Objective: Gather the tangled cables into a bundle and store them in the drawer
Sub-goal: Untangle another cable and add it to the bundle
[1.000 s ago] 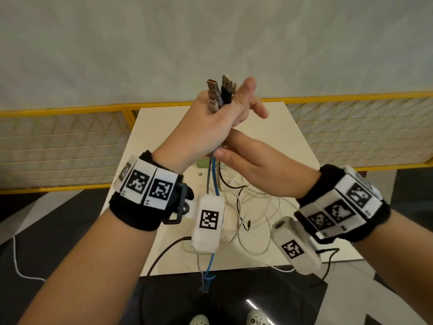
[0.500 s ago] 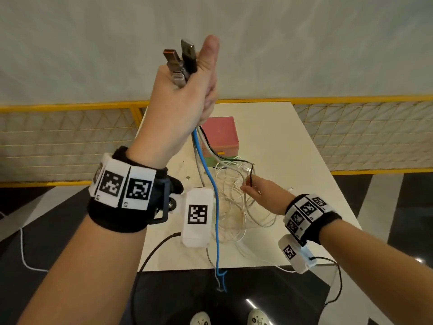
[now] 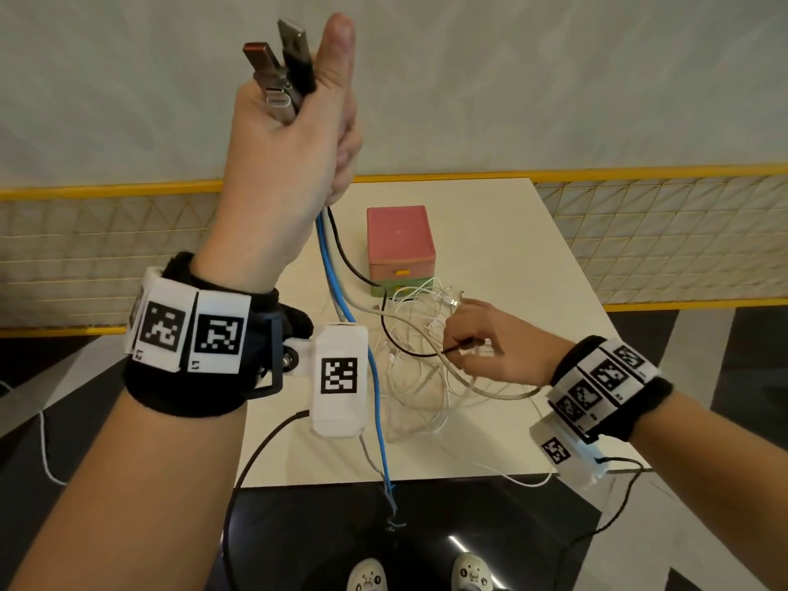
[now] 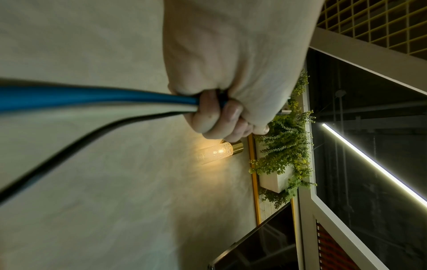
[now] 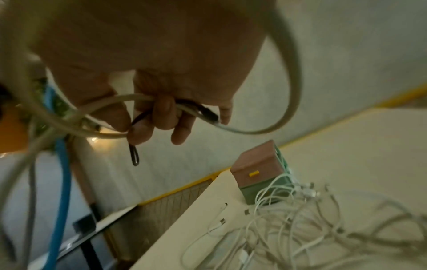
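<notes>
My left hand (image 3: pixel 294 117) is raised high and grips a bunch of cables just below their USB plugs (image 3: pixel 281 66); a blue cable (image 3: pixel 341 292), a white one and a black one (image 3: pixel 345 253) hang from the fist (image 4: pixel 221 113). Lower right, my right hand (image 3: pixel 473 339) pinches the black cable and a white cable (image 5: pixel 201 113) over the tangle of white cables (image 3: pixel 418 377) on the table (image 3: pixel 503 232). Behind the tangle stands a small drawer box (image 3: pixel 401 249), pink on top and green below, with yellow handles, its drawers closed.
A yellow-framed mesh railing (image 3: pixel 639 232) runs behind the table, with a pale wall above. The blue cable's end hangs past the table's front edge (image 3: pixel 392 501) over the dark floor. My shoes (image 3: pixel 469 573) show at the bottom. More plugs (image 5: pixel 223 221) lie loose on the tabletop.
My left hand rose higher with the plugs, drawing the cables taut. My right hand left the left hand, dropped to the pile and took hold of the black and white cables.
</notes>
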The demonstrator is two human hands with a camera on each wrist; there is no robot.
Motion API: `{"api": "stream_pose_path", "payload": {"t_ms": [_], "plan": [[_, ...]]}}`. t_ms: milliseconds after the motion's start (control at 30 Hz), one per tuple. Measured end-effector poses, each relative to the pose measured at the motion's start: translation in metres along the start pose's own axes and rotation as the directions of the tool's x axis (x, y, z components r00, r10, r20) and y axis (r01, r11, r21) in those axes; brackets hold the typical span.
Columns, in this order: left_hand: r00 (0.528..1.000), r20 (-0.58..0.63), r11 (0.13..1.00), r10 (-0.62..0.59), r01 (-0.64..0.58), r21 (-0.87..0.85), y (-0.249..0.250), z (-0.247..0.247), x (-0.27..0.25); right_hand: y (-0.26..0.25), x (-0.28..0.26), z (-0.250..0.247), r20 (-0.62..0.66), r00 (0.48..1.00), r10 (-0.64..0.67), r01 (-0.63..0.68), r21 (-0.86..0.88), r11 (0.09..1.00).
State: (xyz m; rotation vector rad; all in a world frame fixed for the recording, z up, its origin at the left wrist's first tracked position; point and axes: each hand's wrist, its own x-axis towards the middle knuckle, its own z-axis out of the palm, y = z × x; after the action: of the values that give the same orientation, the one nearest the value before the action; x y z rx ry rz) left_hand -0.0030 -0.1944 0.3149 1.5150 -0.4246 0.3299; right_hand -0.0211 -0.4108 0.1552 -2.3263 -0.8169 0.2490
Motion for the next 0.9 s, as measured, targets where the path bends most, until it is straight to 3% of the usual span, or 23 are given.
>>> {"api": "stream_pose_path", "payload": {"t_ms": [67, 167, 367, 433, 533, 667, 733, 833, 900], "plan": [[1.0, -0.015, 1.0, -0.004, 0.004, -0.003, 0.0, -0.002, -0.001, -0.005, -0.01, -0.005, 0.091, 0.996, -0.006, 0.013, -0.078, 0.997], [1.0, -0.005, 1.0, -0.02, 0.02, -0.004, -0.001, -0.002, -0.003, -0.009, -0.021, -0.001, 0.181, 0.983, 0.044, -0.04, -0.026, 0.999], [0.993, 0.092, 0.996, -0.079, 0.076, 0.036, -0.006, 0.011, -0.01, -0.016, -0.027, 0.028, 0.221, 0.968, 0.123, -0.117, -0.039, 0.992], [0.987, 0.118, 0.993, -0.109, 0.104, 0.053, -0.007, 0.012, -0.011, -0.013, -0.026, 0.031, 0.229, 0.947, 0.224, -0.189, -0.168, 0.968], [0.979, 0.142, 0.986, -0.146, 0.132, 0.103, -0.008, 0.013, -0.014, -0.01, -0.023, 0.029, 0.201, 0.936, 0.289, -0.195, -0.386, 0.902], [0.973, 0.163, 0.983, -0.165, 0.148, 0.112, -0.009, 0.014, -0.018, -0.023, -0.025, 0.024, 0.209, 0.961, 0.181, -0.132, -0.226, 0.965], [0.968, 0.182, 0.982, -0.173, 0.154, 0.112, -0.011, 0.013, -0.02, -0.031, -0.029, 0.026, 0.344, 0.927, 0.15, -0.115, -0.119, 0.986], [0.955, 0.218, 0.977, -0.199, 0.177, 0.116, -0.014, 0.012, -0.024, -0.031, -0.036, 0.032, 0.511, 0.821, 0.256, -0.183, -0.19, 0.965], [0.944, 0.245, 0.974, -0.222, 0.201, 0.106, -0.016, 0.011, -0.027, -0.026, -0.037, 0.032, 0.422, 0.859, 0.291, -0.161, -0.318, 0.934]]}}
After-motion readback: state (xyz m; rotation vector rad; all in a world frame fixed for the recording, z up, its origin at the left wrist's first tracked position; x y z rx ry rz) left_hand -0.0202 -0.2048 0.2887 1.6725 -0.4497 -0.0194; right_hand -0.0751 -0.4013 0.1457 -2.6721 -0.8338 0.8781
